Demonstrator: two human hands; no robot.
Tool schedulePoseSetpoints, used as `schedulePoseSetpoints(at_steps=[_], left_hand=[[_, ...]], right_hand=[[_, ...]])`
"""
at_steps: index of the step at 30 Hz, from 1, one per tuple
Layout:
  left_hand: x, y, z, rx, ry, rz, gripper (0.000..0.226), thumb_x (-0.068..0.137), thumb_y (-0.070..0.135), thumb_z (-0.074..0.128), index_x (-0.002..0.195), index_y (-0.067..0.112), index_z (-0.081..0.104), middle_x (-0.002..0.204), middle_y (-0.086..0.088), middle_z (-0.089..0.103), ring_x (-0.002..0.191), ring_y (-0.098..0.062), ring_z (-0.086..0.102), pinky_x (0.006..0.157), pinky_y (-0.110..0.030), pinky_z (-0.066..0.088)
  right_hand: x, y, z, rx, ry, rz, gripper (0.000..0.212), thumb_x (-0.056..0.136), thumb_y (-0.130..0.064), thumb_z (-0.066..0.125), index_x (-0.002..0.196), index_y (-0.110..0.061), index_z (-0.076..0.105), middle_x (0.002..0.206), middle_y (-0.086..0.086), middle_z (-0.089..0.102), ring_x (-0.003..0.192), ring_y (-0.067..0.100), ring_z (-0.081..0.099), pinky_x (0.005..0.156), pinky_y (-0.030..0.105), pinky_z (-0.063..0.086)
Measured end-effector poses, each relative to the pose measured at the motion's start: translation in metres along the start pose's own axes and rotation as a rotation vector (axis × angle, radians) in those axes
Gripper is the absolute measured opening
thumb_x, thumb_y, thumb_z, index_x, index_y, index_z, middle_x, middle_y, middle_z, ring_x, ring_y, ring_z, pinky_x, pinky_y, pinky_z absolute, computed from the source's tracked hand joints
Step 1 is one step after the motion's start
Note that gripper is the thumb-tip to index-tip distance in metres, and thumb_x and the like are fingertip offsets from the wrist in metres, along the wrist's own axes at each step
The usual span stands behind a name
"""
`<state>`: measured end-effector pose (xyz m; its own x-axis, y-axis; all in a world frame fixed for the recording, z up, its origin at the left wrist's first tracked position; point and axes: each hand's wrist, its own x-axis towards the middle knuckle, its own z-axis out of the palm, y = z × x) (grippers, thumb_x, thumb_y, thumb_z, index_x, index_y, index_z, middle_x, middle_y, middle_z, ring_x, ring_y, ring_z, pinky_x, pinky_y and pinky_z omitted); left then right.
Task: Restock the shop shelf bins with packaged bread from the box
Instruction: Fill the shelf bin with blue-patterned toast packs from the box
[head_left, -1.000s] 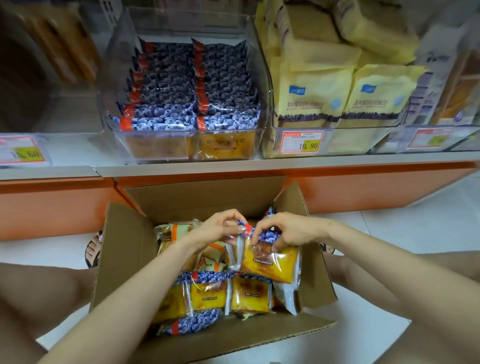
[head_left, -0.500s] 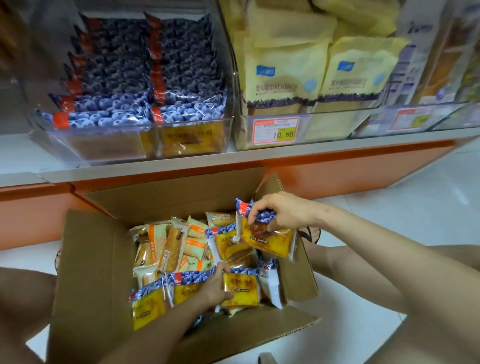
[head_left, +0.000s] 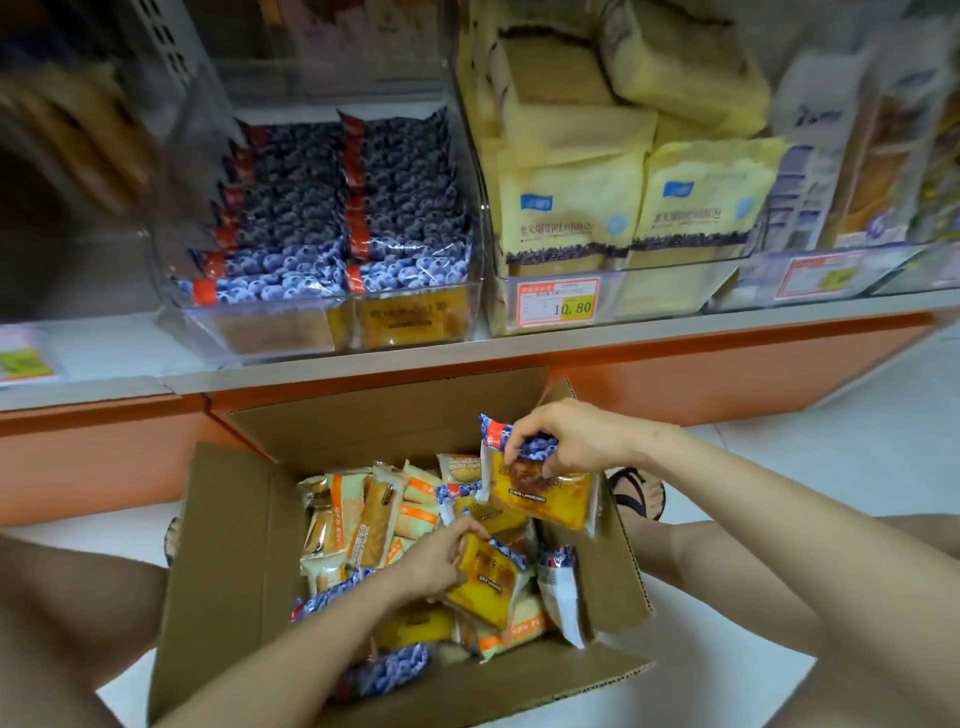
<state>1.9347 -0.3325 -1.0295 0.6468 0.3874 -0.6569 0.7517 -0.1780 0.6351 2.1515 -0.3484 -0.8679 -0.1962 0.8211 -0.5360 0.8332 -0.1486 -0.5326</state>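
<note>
Got the right hand (head_left: 571, 441) curled round the blue top edge of a blueberry bread packet (head_left: 545, 493), pinching it between thumb and fingers and holding it tilted, clear above the pile at the right side of the cardboard box (head_left: 234, 545). Got the left hand (head_left: 441, 564) lower down inside the box, fingers curled on the upper edge of a second packet (head_left: 485, 584) of the same sort, yellow with a blue strip, lying on the heap. Loads more packed around it: same blueberry kind toward the near side, plus orange-striped packets (head_left: 363, 514) standing on edge toward the left. Got the box sitting flaps-open on the pale floor (head_left: 857, 441), right up against the orange base under the shelf (head_left: 519, 351). Up on the shelf, straight behind the box, a clear bin (head_left: 260, 332) with two rows of matching blueberry packs (head_left: 311, 223) standing one behind another. Just right of it, another bin of big yellow bags (head_left: 571, 208) with a price tag (head_left: 558, 304) reading 10.80 on the front. Can just make out a sandal (head_left: 636, 493) past the right wall of the box. Too blurry at the far ends of the shelf to say what's there.
</note>
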Motion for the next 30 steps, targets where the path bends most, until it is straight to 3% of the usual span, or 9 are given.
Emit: schedulePoseSetpoints(at_steps=[3,7,10,14,18,22,24,27,30], left_hand=[[-0.024,0.020,-0.030,0.023,0.007,0.034,0.052,0.084,0.000,0.059,0.113,0.041,0.044,0.109,-0.002,0.046,0.078,-0.021,0.057,0.060,-0.032,0.050],[-0.073,0.044,-0.075,0.051,0.020,0.148,0.056,0.075,0.006,0.060,0.106,0.051,0.045,0.122,-0.009,0.054,0.099,-0.020,0.057,0.078,-0.038,0.053],[-0.116,0.056,-0.108,0.109,0.082,0.207,0.053,0.074,0.009,0.058,0.106,0.050,0.045,0.116,-0.015,0.058,0.088,-0.020,0.057,0.071,-0.033,0.048],[-0.173,0.071,-0.145,-0.060,0.167,0.311,0.050,0.084,-0.005,0.056,0.118,0.030,0.047,0.120,-0.002,0.055,0.107,-0.015,0.059,0.073,-0.025,0.053],[-0.211,0.080,-0.184,-0.151,0.385,0.363,0.047,0.085,-0.011,0.056,0.120,0.019,0.048,0.121,0.005,0.051,0.098,0.000,0.059,0.071,-0.019,0.051],[-0.221,0.077,-0.234,-0.183,0.650,0.432,0.047,0.071,0.008,0.065,0.108,0.035,0.057,0.117,0.018,0.056,0.108,0.000,0.052,0.084,-0.021,0.044],[-0.216,0.078,-0.259,-0.221,0.750,0.430,0.046,0.074,0.006,0.068,0.107,0.037,0.057,0.122,0.011,0.053,0.111,-0.010,0.051,0.087,-0.029,0.046],[-0.199,0.089,-0.296,-0.250,0.905,0.404,0.046,0.078,-0.002,0.067,0.111,0.027,0.052,0.119,0.000,0.049,0.107,-0.016,0.049,0.078,-0.020,0.044],[-0.175,0.106,-0.330,-0.250,1.029,0.390,0.039,0.073,0.010,0.068,0.105,0.024,0.049,0.094,0.003,0.055,0.086,-0.013,0.053,0.062,-0.010,0.042]], right_hand=[[-0.006,-0.013,-0.010,-0.016,0.046,-0.029,0.038,0.082,-0.003,0.068,0.109,-0.031,0.067,0.117,-0.010,0.052,0.109,0.012,0.048,0.084,0.027,0.044],[-0.018,-0.033,-0.026,0.019,0.112,-0.091,0.040,0.079,-0.003,0.071,0.103,-0.035,0.067,0.119,-0.009,0.058,0.109,0.012,0.052,0.090,0.030,0.047],[-0.033,-0.051,-0.044,0.095,0.167,-0.162,0.041,0.078,0.000,0.071,0.101,-0.034,0.066,0.112,-0.011,0.062,0.104,0.007,0.056,0.084,0.018,0.046],[-0.056,-0.076,-0.074,0.199,0.273,-0.270,0.042,0.077,0.003,0.072,0.099,-0.033,0.067,0.104,-0.026,0.060,0.097,-0.012,0.054,0.082,0.007,0.041],[-0.065,-0.096,-0.096,0.298,0.435,-0.356,0.042,0.077,0.005,0.071,0.097,-0.032,0.068,0.102,-0.027,0.062,0.094,-0.016,0.055,0.077,0.004,0.041],[-0.053,-0.112,-0.109,0.443,0.600,-0.399,0.043,0.078,0.006,0.070,0.094,-0.034,0.068,0.101,-0.021,0.065,0.095,-0.008,0.059,0.076,0.009,0.047],[-0.043,-0.117,-0.112,0.468,0.686,-0.402,0.043,0.078,0.006,0.070,0.094,-0.034,0.068,0.105,-0.016,0.066,0.100,0.000,0.060,0.080,0.013,0.048],[-0.033,-0.121,-0.118,0.517,0.750,-0.389,0.045,0.078,0.007,0.069,0.092,-0.036,0.068,0.105,-0.014,0.065,0.100,0.005,0.060,0.076,0.015,0.047],[-0.024,-0.123,-0.120,0.499,0.737,-0.369,0.045,0.078,0.007,0.069,0.090,-0.037,0.068,0.105,-0.016,0.065,0.099,0.002,0.059,0.074,0.014,0.047]])
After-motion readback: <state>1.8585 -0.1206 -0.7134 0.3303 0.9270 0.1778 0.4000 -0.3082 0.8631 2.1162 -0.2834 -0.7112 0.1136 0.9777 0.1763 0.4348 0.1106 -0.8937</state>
